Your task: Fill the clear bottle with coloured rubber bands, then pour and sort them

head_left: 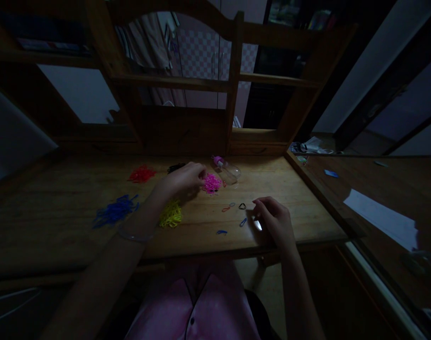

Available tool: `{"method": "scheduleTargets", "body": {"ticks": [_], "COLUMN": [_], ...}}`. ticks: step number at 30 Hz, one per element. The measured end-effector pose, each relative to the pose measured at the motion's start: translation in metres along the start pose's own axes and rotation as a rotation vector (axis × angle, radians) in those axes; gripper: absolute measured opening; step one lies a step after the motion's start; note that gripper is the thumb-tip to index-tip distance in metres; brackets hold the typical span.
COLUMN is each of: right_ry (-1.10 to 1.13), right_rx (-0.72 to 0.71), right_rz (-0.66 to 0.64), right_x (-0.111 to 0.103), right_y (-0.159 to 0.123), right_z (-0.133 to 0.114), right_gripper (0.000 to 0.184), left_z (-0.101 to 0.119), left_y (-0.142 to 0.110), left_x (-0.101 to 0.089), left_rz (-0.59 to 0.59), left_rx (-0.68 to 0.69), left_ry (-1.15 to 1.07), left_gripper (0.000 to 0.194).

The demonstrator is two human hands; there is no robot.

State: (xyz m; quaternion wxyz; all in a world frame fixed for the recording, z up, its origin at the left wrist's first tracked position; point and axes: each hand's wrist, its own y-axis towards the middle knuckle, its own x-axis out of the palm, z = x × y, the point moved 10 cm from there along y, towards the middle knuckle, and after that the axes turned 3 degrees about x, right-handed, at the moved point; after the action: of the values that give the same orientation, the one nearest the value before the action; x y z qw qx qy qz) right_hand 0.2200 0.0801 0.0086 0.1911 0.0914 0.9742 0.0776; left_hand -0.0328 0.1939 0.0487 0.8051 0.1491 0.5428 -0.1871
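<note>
My left hand (187, 178) reaches over the desk to the left edge of a pile of pink loops (212, 183) that look like small rubber bands. Its fingers are curled together, and whatever is between them is hidden. My right hand (273, 215) rests low over the desk with thumb and fingertips drawn together; I cannot make out anything in them. Just left of it lie a black loop (242, 206) and a blue loop (243, 222). Farther left are an orange loop (226, 209), a pale loop (232, 204) and another blue loop (221, 232).
Yellow (170, 214), blue (116, 210) and red (142, 174) piles of loops lie around my left arm, with a black pile (176, 167) behind it. A clear bottle (229, 170) with a purple cap lies beyond the pink pile. Wooden shelving (187, 84) rises behind.
</note>
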Motion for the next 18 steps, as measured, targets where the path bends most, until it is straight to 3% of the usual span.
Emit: {"method": "scheduleTargets", "body": {"ticks": [11,18], "right_ry": [0.002,0.007], "right_rx": [-0.002,-0.001], "right_rz": [-0.004,-0.001], "right_x": [0.0,0.001], "right_y": [0.0,0.0], "right_z": [0.0,-0.002], "right_gripper": [0.029,0.028], "left_z": [0.022,0.057], "left_y": [-0.006,-0.009], "left_x": [-0.012,0.01], "left_rz": [0.142,0.022], "left_rx": [0.182,0.294], "left_ry": [-0.155,-0.051], "left_gripper": [0.026,0.017]}}
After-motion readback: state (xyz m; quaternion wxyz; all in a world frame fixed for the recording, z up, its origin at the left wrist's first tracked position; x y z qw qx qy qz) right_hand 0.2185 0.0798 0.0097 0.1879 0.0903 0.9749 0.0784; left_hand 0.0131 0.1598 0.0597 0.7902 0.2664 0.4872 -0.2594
